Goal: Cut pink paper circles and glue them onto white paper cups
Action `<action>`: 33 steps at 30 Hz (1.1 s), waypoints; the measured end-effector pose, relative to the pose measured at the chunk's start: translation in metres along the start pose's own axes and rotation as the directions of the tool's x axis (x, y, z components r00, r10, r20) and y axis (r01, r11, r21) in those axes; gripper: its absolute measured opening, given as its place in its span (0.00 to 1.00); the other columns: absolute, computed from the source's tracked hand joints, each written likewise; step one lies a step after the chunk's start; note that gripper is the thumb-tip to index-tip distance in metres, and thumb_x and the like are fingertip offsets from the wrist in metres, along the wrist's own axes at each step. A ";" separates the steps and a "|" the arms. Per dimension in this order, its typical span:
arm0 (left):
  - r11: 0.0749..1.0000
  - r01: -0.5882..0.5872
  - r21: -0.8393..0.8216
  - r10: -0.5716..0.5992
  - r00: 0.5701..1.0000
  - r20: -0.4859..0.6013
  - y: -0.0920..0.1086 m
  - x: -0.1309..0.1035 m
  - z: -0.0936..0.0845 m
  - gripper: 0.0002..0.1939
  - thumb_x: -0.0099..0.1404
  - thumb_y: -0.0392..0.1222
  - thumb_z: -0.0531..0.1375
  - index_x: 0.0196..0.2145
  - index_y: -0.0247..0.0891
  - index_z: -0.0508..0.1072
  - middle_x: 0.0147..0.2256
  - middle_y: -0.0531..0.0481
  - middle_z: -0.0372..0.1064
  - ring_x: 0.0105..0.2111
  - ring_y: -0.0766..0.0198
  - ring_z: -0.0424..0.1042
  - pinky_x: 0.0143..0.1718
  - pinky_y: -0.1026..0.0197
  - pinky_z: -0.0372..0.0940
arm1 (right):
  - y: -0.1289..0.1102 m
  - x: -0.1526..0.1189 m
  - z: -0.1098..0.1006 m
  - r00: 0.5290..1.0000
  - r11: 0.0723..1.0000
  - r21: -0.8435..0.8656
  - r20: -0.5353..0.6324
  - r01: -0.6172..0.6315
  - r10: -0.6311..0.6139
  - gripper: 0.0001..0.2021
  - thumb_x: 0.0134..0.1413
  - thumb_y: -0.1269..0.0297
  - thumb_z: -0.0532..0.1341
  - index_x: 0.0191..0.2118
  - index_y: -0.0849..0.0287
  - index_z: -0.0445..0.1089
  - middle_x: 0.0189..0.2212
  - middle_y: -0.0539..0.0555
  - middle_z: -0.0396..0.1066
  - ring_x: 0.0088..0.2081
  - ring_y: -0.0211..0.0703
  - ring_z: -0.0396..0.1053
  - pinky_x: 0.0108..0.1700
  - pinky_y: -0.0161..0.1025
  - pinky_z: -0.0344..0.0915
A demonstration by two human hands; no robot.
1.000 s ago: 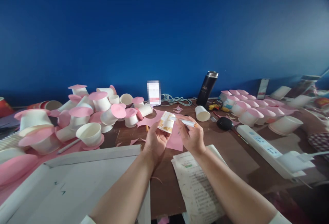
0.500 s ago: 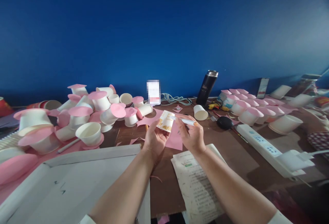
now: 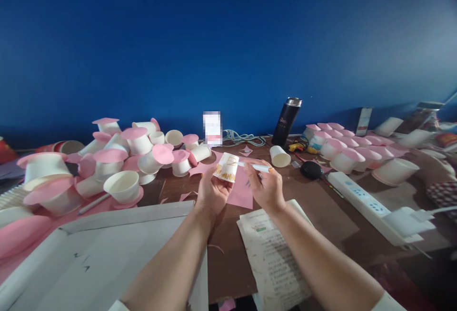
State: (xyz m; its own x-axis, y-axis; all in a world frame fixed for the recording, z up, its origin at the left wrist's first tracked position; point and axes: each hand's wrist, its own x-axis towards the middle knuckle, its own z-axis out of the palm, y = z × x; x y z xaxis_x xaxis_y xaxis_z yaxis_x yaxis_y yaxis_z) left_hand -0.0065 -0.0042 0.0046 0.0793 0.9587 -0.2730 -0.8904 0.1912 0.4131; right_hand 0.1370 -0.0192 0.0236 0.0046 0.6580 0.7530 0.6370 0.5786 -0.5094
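Tilted in my left hand [image 3: 214,193] is a white paper cup [image 3: 225,167] with yellow-brown strokes along its lower edge and a box-like outline higher up. My fingers are closed around its lower side. My right hand [image 3: 266,185] pinches a white marker [image 3: 259,167], its tip pointing left at the cup's drawn side; whether the tip touches is too small to tell. Beneath the hands lies a pink paper sheet [image 3: 243,194] on the brown table [image 3: 228,273]. A plain paper cup [image 3: 280,156] lies on its side beyond my right hand.
Many white cups with pink paper discs [image 3: 134,140] crowd the left. A white box lid [image 3: 117,258] and printed papers [image 3: 274,258] lie in front. A black thermos [image 3: 286,121], pink-topped cups [image 3: 346,156] and a power strip [image 3: 364,206] stand to the right. Part of another person shows at far right.
The cup in my left hand has turned slightly, showing more of the drawn outline, and moved a little left. My right hand still holds the marker beside it.
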 end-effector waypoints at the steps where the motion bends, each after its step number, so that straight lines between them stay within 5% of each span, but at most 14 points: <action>1: 1.000 -0.002 0.001 0.002 1.000 -0.002 0.000 0.000 0.000 0.10 0.54 0.39 0.64 0.36 0.37 0.71 0.40 0.45 0.73 0.37 0.59 0.73 0.34 0.60 0.67 | 0.000 0.000 0.000 1.000 1.000 -0.001 -0.001 -0.001 0.001 0.09 0.60 0.63 0.56 0.42 0.55 0.73 0.38 0.53 0.76 0.42 0.44 0.73 0.43 0.38 0.68; 12: 0.999 -0.038 0.039 0.036 0.998 0.045 -0.005 -0.001 0.000 0.12 0.57 0.40 0.61 0.40 0.37 0.73 0.47 0.43 0.71 0.46 0.56 0.71 0.36 0.60 0.67 | 0.002 -0.001 0.001 0.998 1.000 0.008 -0.057 0.011 -0.011 0.09 0.60 0.63 0.56 0.43 0.56 0.72 0.38 0.54 0.76 0.41 0.44 0.74 0.43 0.38 0.70; 33: 0.998 -0.040 0.055 0.037 0.998 0.048 -0.004 0.002 -0.003 0.15 0.55 0.40 0.63 0.41 0.36 0.74 0.43 0.44 0.73 0.41 0.59 0.72 0.36 0.61 0.68 | -0.003 -0.001 0.000 1.000 0.999 0.043 0.018 -0.009 0.008 0.09 0.60 0.63 0.56 0.38 0.56 0.74 0.35 0.53 0.75 0.38 0.43 0.73 0.40 0.37 0.67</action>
State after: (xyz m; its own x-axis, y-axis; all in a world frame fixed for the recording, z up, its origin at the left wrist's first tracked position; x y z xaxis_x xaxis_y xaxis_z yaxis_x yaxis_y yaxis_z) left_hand -0.0041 -0.0039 0.0001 0.0675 0.9741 -0.2159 -0.8668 0.1644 0.4708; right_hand 0.1352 -0.0219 0.0244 -0.0043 0.6714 0.7411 0.6033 0.5928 -0.5335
